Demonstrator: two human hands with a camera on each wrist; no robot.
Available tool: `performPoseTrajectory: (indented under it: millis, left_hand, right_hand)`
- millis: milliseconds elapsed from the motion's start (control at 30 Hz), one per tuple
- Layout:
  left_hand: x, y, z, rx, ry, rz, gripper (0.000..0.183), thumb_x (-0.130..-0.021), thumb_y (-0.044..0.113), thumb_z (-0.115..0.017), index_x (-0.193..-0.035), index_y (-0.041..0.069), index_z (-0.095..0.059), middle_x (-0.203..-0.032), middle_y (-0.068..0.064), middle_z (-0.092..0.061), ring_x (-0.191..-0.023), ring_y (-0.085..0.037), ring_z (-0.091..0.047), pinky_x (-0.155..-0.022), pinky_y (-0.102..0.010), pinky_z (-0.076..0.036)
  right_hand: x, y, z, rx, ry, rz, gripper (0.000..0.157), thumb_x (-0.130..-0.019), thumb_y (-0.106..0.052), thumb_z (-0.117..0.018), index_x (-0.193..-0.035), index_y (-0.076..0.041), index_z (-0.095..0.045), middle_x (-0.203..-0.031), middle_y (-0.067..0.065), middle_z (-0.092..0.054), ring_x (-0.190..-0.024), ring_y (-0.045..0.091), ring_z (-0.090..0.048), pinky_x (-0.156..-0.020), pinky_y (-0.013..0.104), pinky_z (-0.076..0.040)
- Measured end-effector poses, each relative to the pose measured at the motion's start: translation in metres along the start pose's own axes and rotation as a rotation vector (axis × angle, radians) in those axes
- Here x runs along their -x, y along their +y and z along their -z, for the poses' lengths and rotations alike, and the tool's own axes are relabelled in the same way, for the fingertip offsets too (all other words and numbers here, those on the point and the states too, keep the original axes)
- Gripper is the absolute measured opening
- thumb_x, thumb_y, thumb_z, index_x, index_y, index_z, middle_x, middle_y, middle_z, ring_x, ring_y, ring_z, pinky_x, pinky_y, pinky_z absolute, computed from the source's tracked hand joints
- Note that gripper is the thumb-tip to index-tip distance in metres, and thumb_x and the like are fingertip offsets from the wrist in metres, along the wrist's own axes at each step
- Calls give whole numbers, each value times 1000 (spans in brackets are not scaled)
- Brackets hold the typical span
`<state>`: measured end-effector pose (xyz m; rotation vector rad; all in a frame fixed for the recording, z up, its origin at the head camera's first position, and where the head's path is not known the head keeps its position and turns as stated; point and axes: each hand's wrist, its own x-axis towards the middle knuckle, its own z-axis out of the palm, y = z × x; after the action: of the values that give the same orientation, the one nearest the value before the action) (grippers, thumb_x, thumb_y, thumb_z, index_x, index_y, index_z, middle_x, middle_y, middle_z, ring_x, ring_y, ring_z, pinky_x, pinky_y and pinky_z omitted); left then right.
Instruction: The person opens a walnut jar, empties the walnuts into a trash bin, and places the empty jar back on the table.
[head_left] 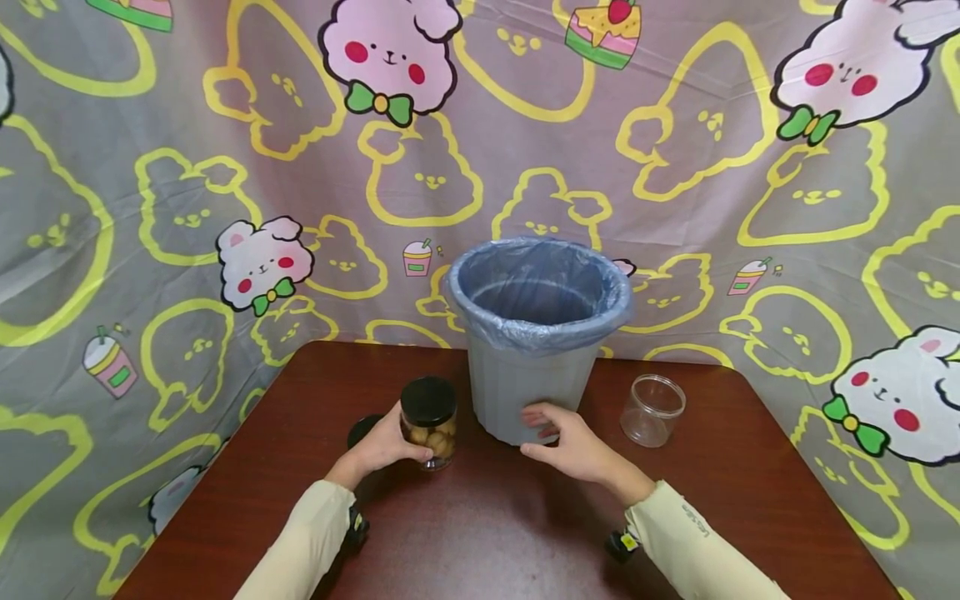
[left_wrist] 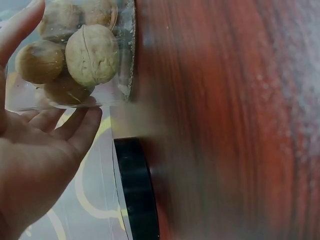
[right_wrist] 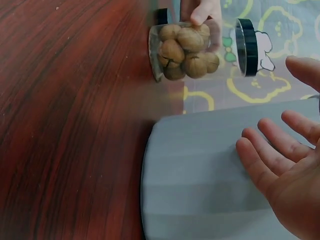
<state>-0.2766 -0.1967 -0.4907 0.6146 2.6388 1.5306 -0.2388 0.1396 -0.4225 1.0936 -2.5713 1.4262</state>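
Presently listed: walnut jar (head_left: pixel 435 435) beside bin (head_left: pixel 528 383), held in left hand (head_left: pixel 385 443)

Bench (head_left: pixel 495 533): wood-grained. Bin: blue-bagged, contents hidden from us. Right hand (head_left: pixel 568 442): near bin, fingers loosely spread, holding nothing. Left hand: fingers curled round walnut jar; its smooth wall could slip, we judge, if they slacken. Clear jar (head_left: pixel 651 418): lidless, nothing seen inside. Black cap (head_left: pixel 428 400): on walnut jar, tightness unclear; if loose, walnuts (left_wrist: pixel 93 55) could spill.

Soft, even light fills the head view, with a pale glare on the tabletop (head_left: pixel 502 546) at lower middle and highlights on the bin liner (head_left: pixel 536 335) near centre. The left-wrist view has whitish glare at upper right and smeared grain below it. The right-wrist view is dim at left, brighter on the cloth (right_wrist: pixel 282 20) at upper right.
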Motion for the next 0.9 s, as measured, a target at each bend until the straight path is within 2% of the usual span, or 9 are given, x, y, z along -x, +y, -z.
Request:
performPoseTrajectory:
  millis: [67,167,300,400,500,633,733,900]
  left_hand:
    - [0,1,0,-12,9,6,97,-64,18,-88,-140,6,-30,-129,-13,-52,-112,-26,-51,-95,-43,-38]
    - [5,19,1,-18,5,4,91,-64,12,-87,-137,2,-33,-126,-15,-53,-111,-28,-52,-95,-43,-38]
    - [10,42,4,3,-7,-16,83,-66,4,-84,-134,-3,-37,-123,-16,-55,-109,-29,-52,-93,-42,-39]
    - [9,40,1,12,-4,-45,86,-65,4,-85,-135,-2,-35,-123,-15,-55,-109,-28,-52,-92,-40,-40]
    - [5,25,-4,11,13,-58,91,-63,6,-86,-137,0,-34,-124,-15,-55,-110,-28,-52,-93,-42,-39]
    - [1,8,-9,-9,28,-40,95,-61,13,-89,-138,4,-34,-124,-11,-55,-110,-24,-52,-95,-41,-39]
    - [0,9,-11,-26,23,-29,94,-59,19,-90,-135,4,-37,-121,-10,-57,-107,-22,-54,-93,-38,-40]
    - [1,20,-14,-49,-6,-45,91,-59,26,-89,-132,7,-40,-118,-6,-57,-105,-20,-55,-91,-39,-42]
  right_hand:
    - [0,-11,1,-2,-4,-2,45,-84,-4,-70,-122,10,-51,-115,27,-58,-105,42,-56,-83,52,-47]
    - [-1,-19,1,3,-7,0,43,-83,-3,-70,-120,9,-52,-114,27,-59,-104,41,-56,-84,52,-47]
    - [-1,-19,-1,-2,-4,-2,42,-83,-2,-70,-119,9,-52,-112,27,-59,-103,41,-57,-83,52,-47]
    - [-2,-18,-3,-5,-7,-3,43,-83,-3,-70,-119,10,-52,-112,26,-59,-103,42,-57,-83,52,-47]
    - [-2,-18,-4,-11,-10,-1,43,-83,-2,-70,-120,11,-52,-112,27,-59,-103,42,-57,-83,53,-47]
    - [-3,-18,-5,-13,-11,1,43,-83,-2,-70,-119,11,-52,-112,27,-59,-101,43,-57,-83,53,-47]
    - [-3,-18,-5,-1,-7,5,42,-83,-2,-70,-119,10,-53,-111,25,-60,-100,42,-58,-82,51,-48]
    - [-3,-20,-6,24,6,8,41,-83,-2,-70,-119,6,-54,-111,19,-61,-99,37,-59,-82,48,-49]
